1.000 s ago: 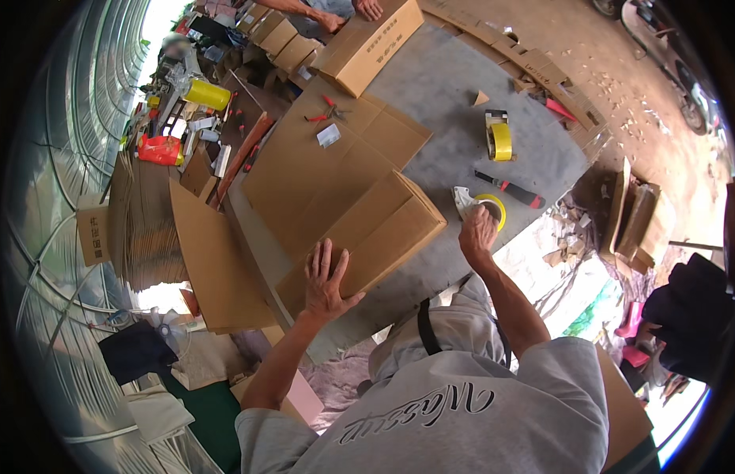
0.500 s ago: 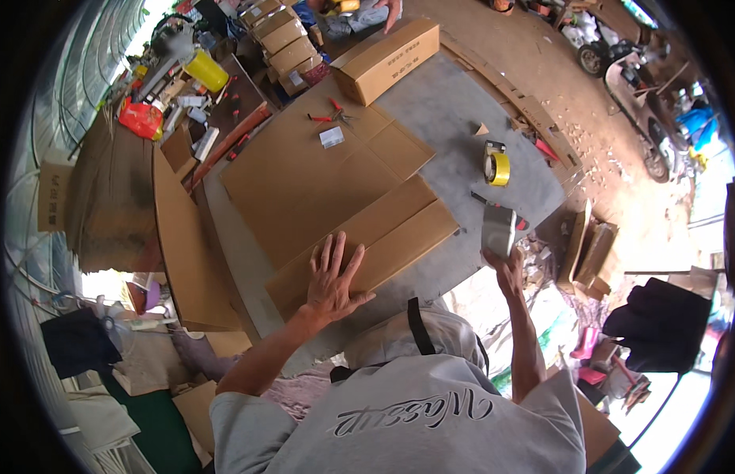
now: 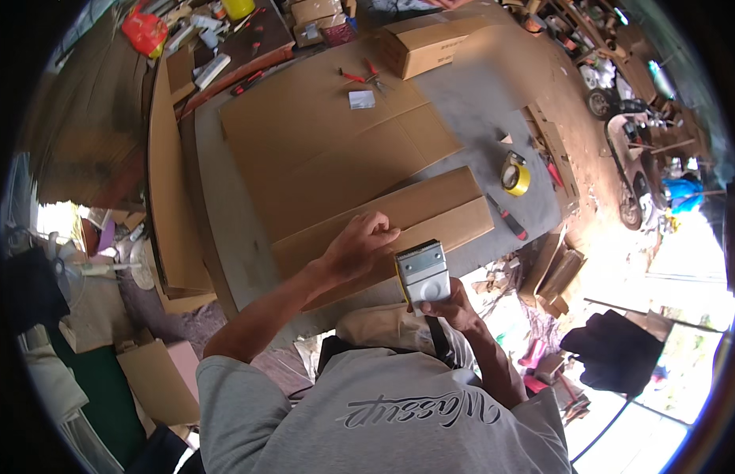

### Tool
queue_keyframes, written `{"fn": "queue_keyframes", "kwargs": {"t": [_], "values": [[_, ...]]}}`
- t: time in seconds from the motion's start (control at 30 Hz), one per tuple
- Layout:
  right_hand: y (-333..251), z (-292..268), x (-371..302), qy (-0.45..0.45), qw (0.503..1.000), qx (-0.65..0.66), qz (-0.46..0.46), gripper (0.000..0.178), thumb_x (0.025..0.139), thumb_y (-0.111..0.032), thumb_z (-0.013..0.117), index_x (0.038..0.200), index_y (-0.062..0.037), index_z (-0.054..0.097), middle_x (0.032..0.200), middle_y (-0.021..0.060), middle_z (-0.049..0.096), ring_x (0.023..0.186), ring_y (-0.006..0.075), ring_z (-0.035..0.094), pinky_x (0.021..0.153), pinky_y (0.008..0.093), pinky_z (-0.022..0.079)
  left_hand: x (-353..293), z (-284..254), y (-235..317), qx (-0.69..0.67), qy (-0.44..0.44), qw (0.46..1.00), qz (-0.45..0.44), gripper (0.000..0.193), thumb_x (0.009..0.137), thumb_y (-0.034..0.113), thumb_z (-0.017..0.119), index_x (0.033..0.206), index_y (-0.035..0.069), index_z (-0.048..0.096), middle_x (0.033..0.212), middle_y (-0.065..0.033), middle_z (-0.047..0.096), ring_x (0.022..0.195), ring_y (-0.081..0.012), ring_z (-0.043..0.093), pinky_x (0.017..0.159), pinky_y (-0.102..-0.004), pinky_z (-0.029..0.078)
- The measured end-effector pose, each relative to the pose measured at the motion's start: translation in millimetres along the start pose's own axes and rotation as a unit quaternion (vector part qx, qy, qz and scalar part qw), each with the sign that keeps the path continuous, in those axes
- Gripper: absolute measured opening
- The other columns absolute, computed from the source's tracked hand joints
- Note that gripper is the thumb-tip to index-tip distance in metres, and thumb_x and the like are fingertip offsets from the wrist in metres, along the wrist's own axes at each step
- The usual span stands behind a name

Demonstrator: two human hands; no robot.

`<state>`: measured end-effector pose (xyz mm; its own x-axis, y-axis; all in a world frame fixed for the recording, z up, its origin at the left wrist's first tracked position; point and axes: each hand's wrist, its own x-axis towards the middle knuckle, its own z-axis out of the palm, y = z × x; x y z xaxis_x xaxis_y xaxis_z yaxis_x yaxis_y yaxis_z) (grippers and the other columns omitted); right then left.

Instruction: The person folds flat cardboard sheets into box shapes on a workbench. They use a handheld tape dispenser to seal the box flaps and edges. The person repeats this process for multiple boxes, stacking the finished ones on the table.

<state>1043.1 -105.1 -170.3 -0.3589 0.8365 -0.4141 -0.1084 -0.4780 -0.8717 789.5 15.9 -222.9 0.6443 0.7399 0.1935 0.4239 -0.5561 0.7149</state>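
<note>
My left hand (image 3: 363,241) is over a long folded cardboard piece (image 3: 454,193), fingers curled in; whatever lies under the fingertips is hidden. My right hand (image 3: 456,306) grips a grey, box-shaped hand tool (image 3: 425,276) with two screws near its far end. This tool is just right of my left hand, above the near edge of the cardboard. Behind the folded piece lies a large flat cardboard sheet (image 3: 304,150), bearing a white label (image 3: 361,99) and red-handled pliers (image 3: 374,77). A red-and-black knife-like tool (image 3: 510,220) rests to the right.
On the grey table (image 3: 478,118) are a yellow tape roll (image 3: 515,178) and, farther back, a closed carton (image 3: 427,51). Another person's hand (image 3: 448,3) shows at the top edge. Cardboard panels (image 3: 168,182) stand at the left, and a scooter (image 3: 627,158) is far right.
My right hand has brought the grey tool leftward, close to my left hand. The left hand has gone from spread flat to curled fingers. The view has shifted too.
</note>
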Motion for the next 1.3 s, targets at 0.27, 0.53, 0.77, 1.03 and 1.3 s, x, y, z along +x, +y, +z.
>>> {"fn": "queue_keyframes", "kwargs": {"t": [0.27, 0.53, 0.77, 1.03, 1.3], "values": [[-19, 2, 6, 0.012, 0.997, 0.021, 0.070, 0.038, 0.084, -0.022, 0.083, 0.112, -0.0005, 0.069, 0.097, 0.0061, 0.073, 0.088, 0.0142, 0.067, 0.080, 0.0304, 0.053, 15, -7, -1, -0.409, 0.034, 0.907, -0.091, 0.019, 0.101, 0.020, 0.065, 0.103, 0.005, 0.076, 0.091, -0.0062, 0.071, 0.096, -0.0235, 0.064, 0.091, -0.0383, 0.049], [-38, 5, 17, 0.027, 0.995, -0.028, 0.096, 0.034, 0.087, -0.022, 0.075, 0.110, 0.0018, 0.069, 0.094, 0.0083, 0.074, 0.088, 0.0157, 0.069, 0.081, 0.0315, 0.054, 39, 3, -9, -0.644, -0.038, 0.745, -0.172, 0.024, 0.099, 0.024, 0.072, 0.098, 0.000, 0.077, 0.088, -0.0024, 0.074, 0.086, -0.0066, 0.061, 0.081, -0.0285, 0.050], [-69, 16, 47, 0.049, 0.987, -0.080, 0.133, 0.040, 0.095, -0.035, 0.065, 0.102, 0.0039, 0.069, 0.085, 0.0096, 0.074, 0.078, 0.0170, 0.069, 0.072, 0.0311, 0.053, 61, -12, -34, -0.468, 0.014, 0.866, -0.175, 0.020, 0.098, 0.010, 0.069, 0.082, -0.001, 0.075, 0.075, -0.0012, 0.068, 0.074, -0.0058, 0.060, 0.067, -0.0282, 0.050], [-95, 26, 82, 0.054, 0.979, -0.049, 0.190, 0.050, 0.095, -0.044, 0.063, 0.106, 0.0047, 0.067, 0.084, 0.0103, 0.069, 0.075, 0.0187, 0.071, 0.070, 0.0316, 0.056, 77, -20, -85, -0.377, 0.076, 0.898, -0.216, 0.030, 0.098, 0.019, 0.070, 0.078, -0.003, 0.072, 0.070, -0.0056, 0.066, 0.063, -0.0086, 0.060, 0.059, -0.0278, 0.048], [-99, 23, 83, 0.080, 0.967, -0.036, 0.240, 0.049, 0.097, -0.044, 0.063, 0.102, 0.0052, 0.067, 0.083, 0.0109, 0.070, 0.069, 0.0176, 0.071, 0.065, 0.0299, 0.057, 82, -30, -132, -0.304, 0.104, 0.916, -0.241, 0.035, 0.100, 0.022, 0.067, 0.079, -0.006, 0.071, 0.064, -0.0054, 0.062, 0.062, -0.0088, 0.057, 0.058, -0.0293, 0.047]]}}
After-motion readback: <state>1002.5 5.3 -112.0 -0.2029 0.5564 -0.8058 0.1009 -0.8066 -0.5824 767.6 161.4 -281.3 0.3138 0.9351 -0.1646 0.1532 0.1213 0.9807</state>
